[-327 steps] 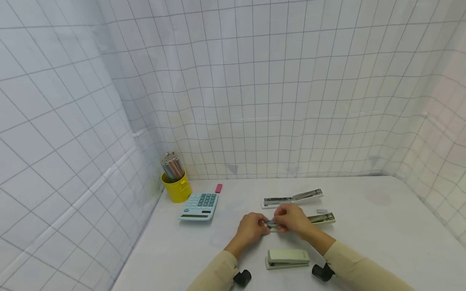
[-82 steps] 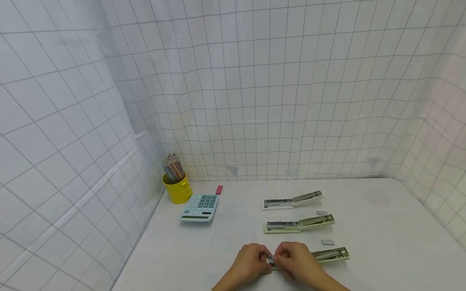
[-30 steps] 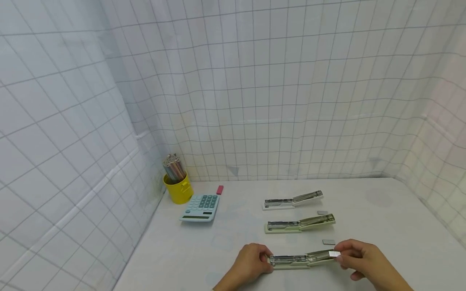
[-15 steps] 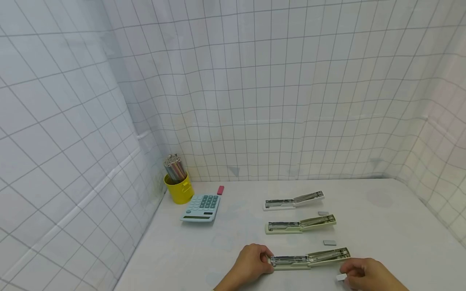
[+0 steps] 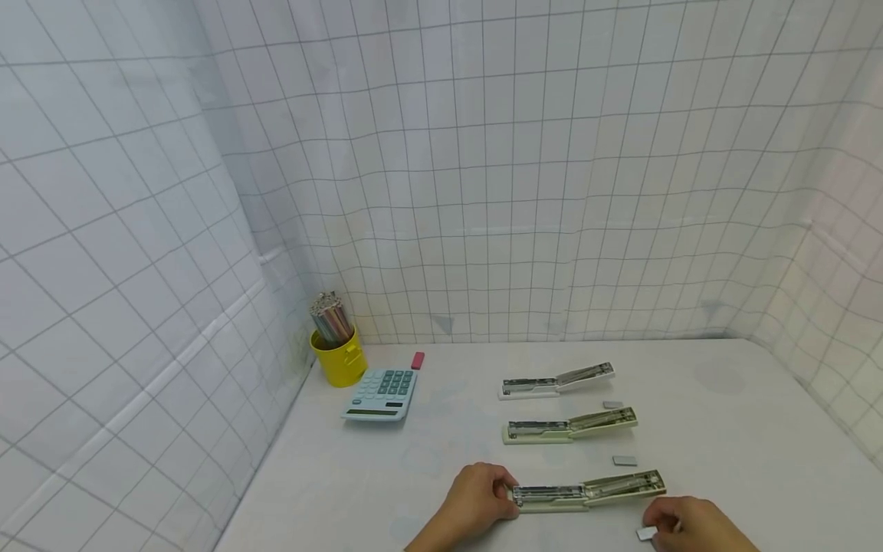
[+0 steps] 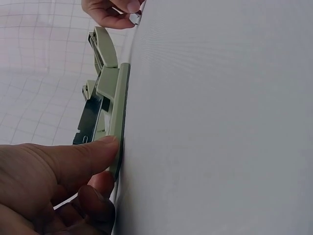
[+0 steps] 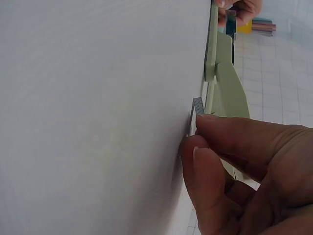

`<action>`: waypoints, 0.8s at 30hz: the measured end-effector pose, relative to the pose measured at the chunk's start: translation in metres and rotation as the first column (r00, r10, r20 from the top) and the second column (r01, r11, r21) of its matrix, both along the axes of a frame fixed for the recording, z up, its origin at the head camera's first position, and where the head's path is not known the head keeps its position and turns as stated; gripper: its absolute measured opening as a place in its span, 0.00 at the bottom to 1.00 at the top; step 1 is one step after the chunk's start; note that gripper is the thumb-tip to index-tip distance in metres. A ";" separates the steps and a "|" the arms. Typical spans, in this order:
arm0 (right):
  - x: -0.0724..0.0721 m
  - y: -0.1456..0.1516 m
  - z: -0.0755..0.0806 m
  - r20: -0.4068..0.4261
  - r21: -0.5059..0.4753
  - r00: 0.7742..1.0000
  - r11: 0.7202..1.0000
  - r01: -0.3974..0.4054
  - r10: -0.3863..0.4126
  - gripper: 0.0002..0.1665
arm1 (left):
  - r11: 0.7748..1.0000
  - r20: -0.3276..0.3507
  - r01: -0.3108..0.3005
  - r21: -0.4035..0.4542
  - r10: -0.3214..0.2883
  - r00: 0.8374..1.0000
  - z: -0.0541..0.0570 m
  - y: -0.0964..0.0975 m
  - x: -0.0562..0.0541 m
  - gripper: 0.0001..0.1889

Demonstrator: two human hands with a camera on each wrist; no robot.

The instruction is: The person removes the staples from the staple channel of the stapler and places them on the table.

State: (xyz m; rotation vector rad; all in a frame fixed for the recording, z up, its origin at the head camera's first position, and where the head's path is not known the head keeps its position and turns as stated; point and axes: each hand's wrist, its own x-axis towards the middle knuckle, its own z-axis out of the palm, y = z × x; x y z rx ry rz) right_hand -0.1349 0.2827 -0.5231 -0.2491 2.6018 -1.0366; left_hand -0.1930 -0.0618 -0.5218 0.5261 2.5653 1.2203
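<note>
In the head view my left hand (image 5: 476, 497) holds the left end of the base of a pale green stapler (image 5: 552, 498), which lies opened out flat. The left wrist view shows its thumb (image 6: 95, 154) on the base's edge. My right hand (image 5: 693, 525) pinches a small grey strip of staples (image 5: 646, 533) at the table, just below the stapler's raised right end. Seen from the right wrist, thumb and forefinger grip one end of the strip (image 7: 197, 105). Beyond lie a second opened pale green stapler (image 5: 541, 432) and a white opened one (image 5: 531, 389).
Two more staple strips, one nearer (image 5: 624, 461) and one farther (image 5: 612, 404), lie right of the staplers. At the left are a light blue calculator (image 5: 379, 395), a pink eraser-like block (image 5: 418, 360) and a yellow cup (image 5: 339, 364) of pencils. Grid-patterned curtains (image 5: 524, 230) enclose the table.
The nearest stapler, closed at first, now lies opened. My right hand carried a staple strip from it rightward, then down to the table. The left hand has stayed at the stapler's end lately.
</note>
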 end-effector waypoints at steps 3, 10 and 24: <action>0.001 -0.001 -0.001 -0.024 0.048 1.000 0.999 0.009 -0.008 0.06 | 1.000 -0.005 -0.001 0.002 0.001 1.000 0.001 0.000 0.001 0.10; 0.003 -0.007 -0.001 -0.013 0.133 0.997 0.988 0.074 -0.073 0.06 | 1.000 -0.001 -0.011 0.018 0.011 1.000 0.001 -0.001 0.003 0.11; -0.008 0.012 0.015 0.028 0.193 0.989 0.971 0.140 -0.148 0.08 | 1.000 -0.016 -0.005 -0.016 0.004 1.000 0.002 -0.003 0.003 0.11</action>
